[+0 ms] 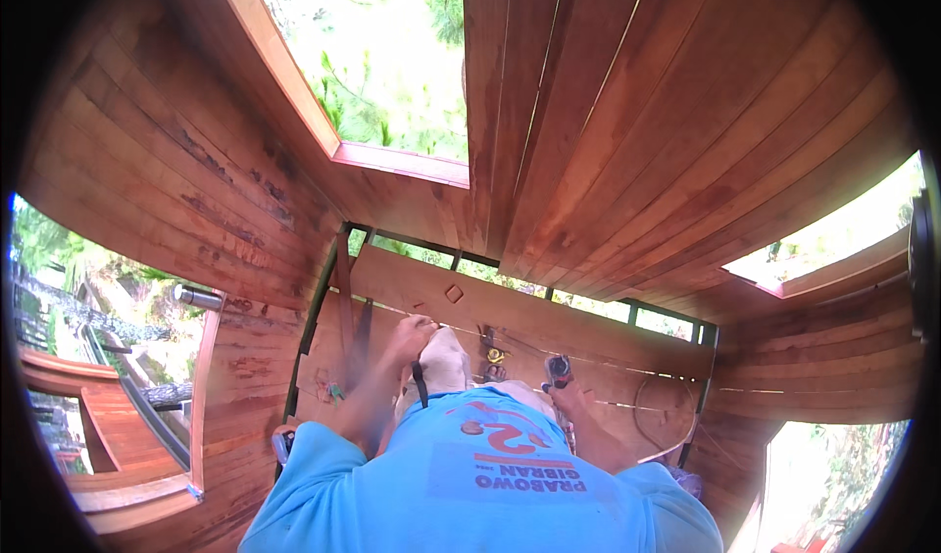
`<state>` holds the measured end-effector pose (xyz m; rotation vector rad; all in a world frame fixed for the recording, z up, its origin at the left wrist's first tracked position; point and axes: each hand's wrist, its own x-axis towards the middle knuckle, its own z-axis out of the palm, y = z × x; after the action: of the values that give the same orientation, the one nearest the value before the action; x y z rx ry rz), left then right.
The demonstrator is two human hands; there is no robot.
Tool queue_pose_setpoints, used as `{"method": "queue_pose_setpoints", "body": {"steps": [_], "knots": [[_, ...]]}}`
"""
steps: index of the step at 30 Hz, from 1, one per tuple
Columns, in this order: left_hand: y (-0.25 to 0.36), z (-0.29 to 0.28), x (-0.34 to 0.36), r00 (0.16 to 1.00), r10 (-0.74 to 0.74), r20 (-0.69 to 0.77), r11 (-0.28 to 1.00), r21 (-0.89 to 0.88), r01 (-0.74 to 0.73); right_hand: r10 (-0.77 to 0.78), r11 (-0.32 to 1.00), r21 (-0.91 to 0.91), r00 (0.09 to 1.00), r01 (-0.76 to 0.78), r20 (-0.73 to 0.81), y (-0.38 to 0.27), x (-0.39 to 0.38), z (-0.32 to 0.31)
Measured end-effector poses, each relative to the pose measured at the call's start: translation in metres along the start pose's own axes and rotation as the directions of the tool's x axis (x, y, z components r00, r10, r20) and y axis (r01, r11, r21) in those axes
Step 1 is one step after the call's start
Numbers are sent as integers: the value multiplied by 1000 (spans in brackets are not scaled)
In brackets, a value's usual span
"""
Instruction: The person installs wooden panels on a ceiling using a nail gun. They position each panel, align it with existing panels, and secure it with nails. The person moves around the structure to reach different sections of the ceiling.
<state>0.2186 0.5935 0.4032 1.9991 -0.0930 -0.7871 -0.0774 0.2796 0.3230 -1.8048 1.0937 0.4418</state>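
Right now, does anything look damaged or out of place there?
The left wall's boards carry dark, ragged blotches, unlike the cleaner front wall; stains or damage, I can't tell. Daylight also shows through an open gap between that wall and the floor.

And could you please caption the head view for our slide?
Between plank walls, left hand at knee, right hand holding dark tool.

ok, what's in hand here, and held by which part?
Right hand: dark tool, held at its near end; exact grip too small to tell. Left hand: at the knee, can't tell if it holds anything.
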Motion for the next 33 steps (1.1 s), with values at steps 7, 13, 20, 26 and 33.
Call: {"method": "queue_pose_setpoints", "body": {"steps": [7, 13, 20, 26, 33], "knots": [[32, 7, 81, 935, 51, 351, 961, 238, -141, 1, 999, 51, 994, 4, -109, -109, 25, 40], [58, -43, 162, 914, -76, 399, 990, 140, 21, -23, 986, 158, 986, 50, -168, -158, 32, 90], [27, -110, 245, 893, -135, 430, 889, 450, -83, 253, 966, 77, 965, -248, -63, -145, 1, 120], [-10, -108, 206, 791, -91, 605, 719, 590, -368, 386, 922, 1, 922, -386, 23, -84, 1, 149], [-84, -68, 130, 609, -338, 718, 580, 669, -466, 372, 926, 11, 903, -378, -215, 46, 84, 223]]}}
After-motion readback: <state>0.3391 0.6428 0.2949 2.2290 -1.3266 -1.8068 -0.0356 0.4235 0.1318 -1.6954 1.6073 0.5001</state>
